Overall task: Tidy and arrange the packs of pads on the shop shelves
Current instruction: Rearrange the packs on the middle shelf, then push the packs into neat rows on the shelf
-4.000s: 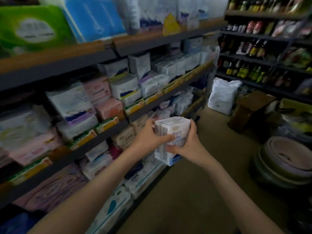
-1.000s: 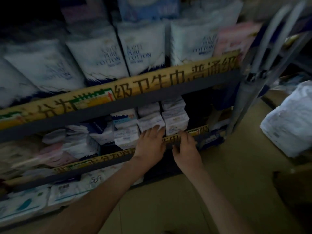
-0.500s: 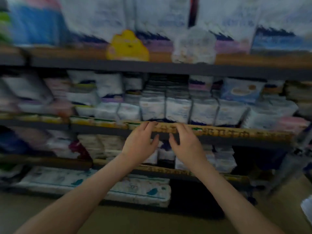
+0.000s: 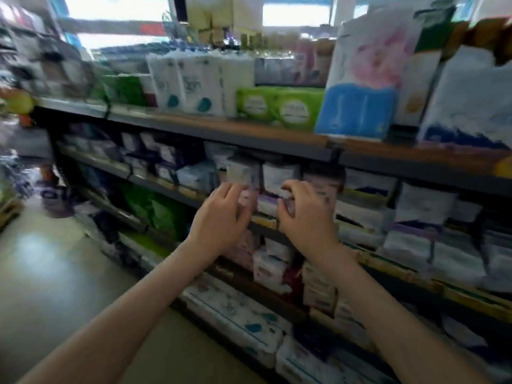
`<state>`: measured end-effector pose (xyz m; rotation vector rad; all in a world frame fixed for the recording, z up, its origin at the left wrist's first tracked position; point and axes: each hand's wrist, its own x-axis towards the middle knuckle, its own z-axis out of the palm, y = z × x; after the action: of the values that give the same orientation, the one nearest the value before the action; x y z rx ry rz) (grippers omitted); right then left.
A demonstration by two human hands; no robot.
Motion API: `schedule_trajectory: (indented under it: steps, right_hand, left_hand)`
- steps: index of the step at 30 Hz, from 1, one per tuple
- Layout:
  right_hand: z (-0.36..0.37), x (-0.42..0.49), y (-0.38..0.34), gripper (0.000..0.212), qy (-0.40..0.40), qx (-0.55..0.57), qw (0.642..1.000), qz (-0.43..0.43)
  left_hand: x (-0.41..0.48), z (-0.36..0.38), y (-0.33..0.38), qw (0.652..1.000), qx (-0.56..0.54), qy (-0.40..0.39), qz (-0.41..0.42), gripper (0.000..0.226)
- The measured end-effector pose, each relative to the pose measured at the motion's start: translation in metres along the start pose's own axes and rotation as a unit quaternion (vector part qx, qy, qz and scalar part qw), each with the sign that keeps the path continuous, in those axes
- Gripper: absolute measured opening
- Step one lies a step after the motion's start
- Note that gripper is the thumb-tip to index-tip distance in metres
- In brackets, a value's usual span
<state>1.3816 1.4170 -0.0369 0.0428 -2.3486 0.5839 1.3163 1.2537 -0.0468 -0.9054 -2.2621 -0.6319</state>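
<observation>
Along the middle shelf (image 4: 171, 191), where the packs of pads (image 4: 424, 206) stand crowded and uneven, both my hands are at work on one short stretch of the row. My left hand (image 4: 221, 214) has its fingers nearly straight, laid against a pink pack (image 4: 246, 199) and gripping nothing. My right hand (image 4: 307, 214) is curled like a claw at a lilac pack (image 4: 267, 204) just beside it; through the blur I cannot tell whether the fingertips pinch it or only touch. I judge this to be the squaring-up step: nothing is carried, and the two packs need nudging flush with their neighbours. The next move calls for a gentle, even push from both sides, since these soft packs will buckle or tip if shoved hard. Counting outward: two hands and two packs under them. On the top shelf (image 4: 249, 134) are two green packs (image 4: 277, 105) side by side, one blue pack (image 4: 357, 109), and two white packs with teal spots (image 4: 191, 87) that I can make out. Farther packs are too smeared to count.
</observation>
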Motion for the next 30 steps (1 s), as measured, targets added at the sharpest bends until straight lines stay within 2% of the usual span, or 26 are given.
schedule_trajectory:
  steps: [4,10,16,26,28,30]
  right_hand:
    - [0.066,0.049,-0.06,0.027,-0.015,0.041,0.998,-0.055]
    - [0.175,0.125,-0.13,0.038,-0.016,0.073,0.988,-0.132]
    - [0.323,0.209,-0.191,0.045,-0.046,0.13,0.978,-0.156]
    - [0.544,0.393,-0.344,0.049,-0.081,0.174,0.958,-0.214]
    - [0.578,0.43,-0.364,0.048,-0.068,0.162,0.959,-0.221]
    - [0.603,0.471,-0.37,0.046,-0.018,0.128,0.97,-0.208]
  left_hand:
    - [0.004,-0.037,-0.089,0.998,0.018,0.035,-0.042,0.037]
    - [0.007,-0.065,-0.22,0.987,0.061,0.106,-0.105,0.039]
    - [0.013,-0.078,-0.382,0.981,0.137,0.058,-0.123,0.046]
    - [0.06,-0.154,-0.65,0.961,0.196,0.078,-0.176,0.046]
    - [0.075,-0.162,-0.703,0.963,0.193,0.075,-0.171,0.047]
    - [0.096,-0.166,-0.755,0.968,0.187,0.072,-0.152,0.05]
